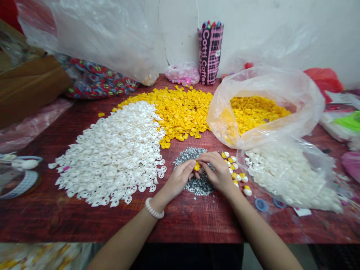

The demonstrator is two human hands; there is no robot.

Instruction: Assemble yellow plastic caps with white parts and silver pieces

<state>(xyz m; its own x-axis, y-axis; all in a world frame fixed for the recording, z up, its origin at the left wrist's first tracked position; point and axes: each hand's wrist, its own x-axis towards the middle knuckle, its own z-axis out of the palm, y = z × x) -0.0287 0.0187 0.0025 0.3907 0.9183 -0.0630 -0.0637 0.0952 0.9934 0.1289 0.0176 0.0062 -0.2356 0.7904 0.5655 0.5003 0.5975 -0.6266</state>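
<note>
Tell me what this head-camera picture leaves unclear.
Head view throughout:
Small shiny yellow piece: fingers of the left hand and right hand hide its full shape.
Pile of tiny grey round pieces: partly covered by both hands; too small for detail.
Tall pink-and-black checked bag: its sides hide most contents.
Pale blue-and-white ring-shaped roll: cut off by left edge.

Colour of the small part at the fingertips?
The small plastic part is yellow where visible; head view.
</note>
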